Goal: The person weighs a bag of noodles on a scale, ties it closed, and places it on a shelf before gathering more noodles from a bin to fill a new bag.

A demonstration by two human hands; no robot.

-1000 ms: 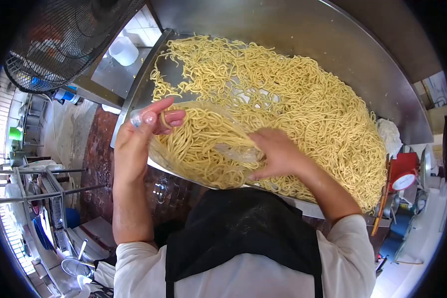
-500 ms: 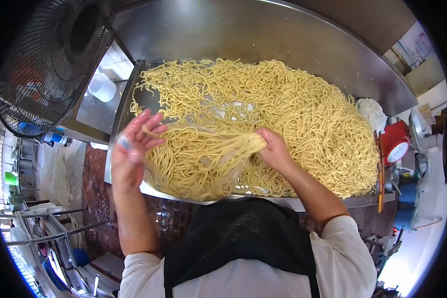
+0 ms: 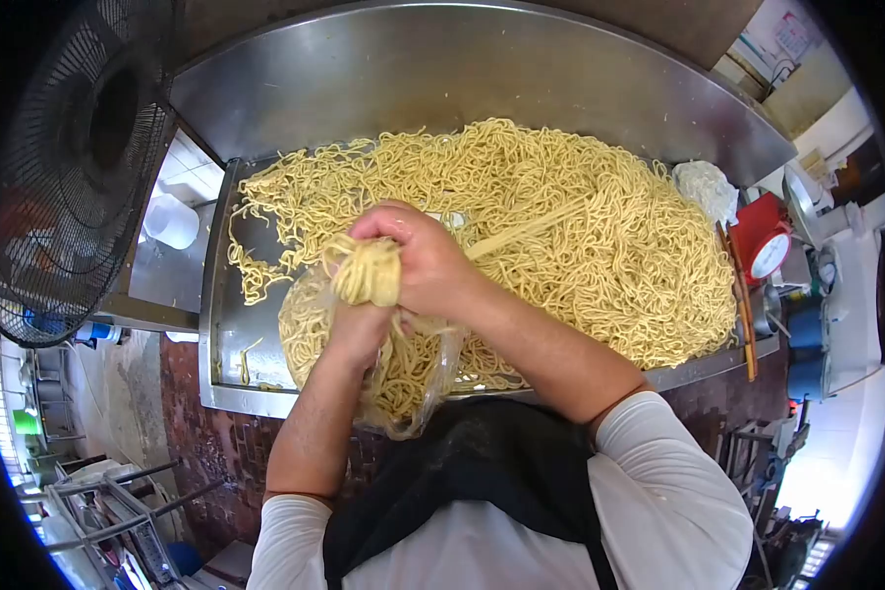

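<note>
My right hand (image 3: 425, 254) reaches across to the left and curls against a bunched clump of yellow noodles (image 3: 369, 273). Just below that clump is my left hand (image 3: 360, 326), closed around its underside, with most of its fingers hidden. Under both hands hangs a clear plastic bag (image 3: 442, 379) with more noodles in it, overlapping the front edge of the tray. Behind lies a wide heap of loose thick noodles (image 3: 599, 246), spread over the metal tray (image 3: 265, 344).
A fan (image 3: 88, 147) stands at the left near a white container (image 3: 171, 221). To the right are long wooden sticks (image 3: 740, 305), a red dial scale (image 3: 763, 241) and a crumpled plastic bag (image 3: 706, 190). A tall steel panel (image 3: 462, 74) backs the tray.
My right hand has moved left to meet my left hand, which was open and has closed. The noodle bag, stretched sideways before, now hangs below my hands. The view has turned slightly.
</note>
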